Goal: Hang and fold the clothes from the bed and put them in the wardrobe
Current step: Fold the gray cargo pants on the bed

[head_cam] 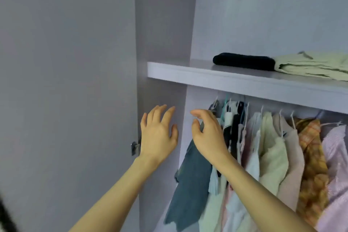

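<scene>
Head view: two bare forearms reach up into the open wardrobe point(162, 24). The left hand point(158, 133) is spread, fingers straight and apart, holding nothing; its fingertips are in front of the wardrobe's pale side panel, and a metal hinge point(134, 147) sits just beside its wrist. The right hand point(207, 133) is loosely curved, thumb and forefinger apart with nothing pinched between them; whether its palm touches the cloth behind cannot be told. Just behind and below the right fingers hangs a blue-grey denim garment point(190, 184), the leftmost piece on the rail. To the right of those fingers a row of hanging clothes point(267, 147) runs along on white hangers: dark and white pieces, cream and beige tops, an orange plaid shirt point(310, 156), then a pink garment point(337, 156) at the frame edge. Above the fingers the shelf point(188, 72) carries a folded dark garment point(243, 61) touching a folded pale green garment point(312, 68) to its right.
</scene>
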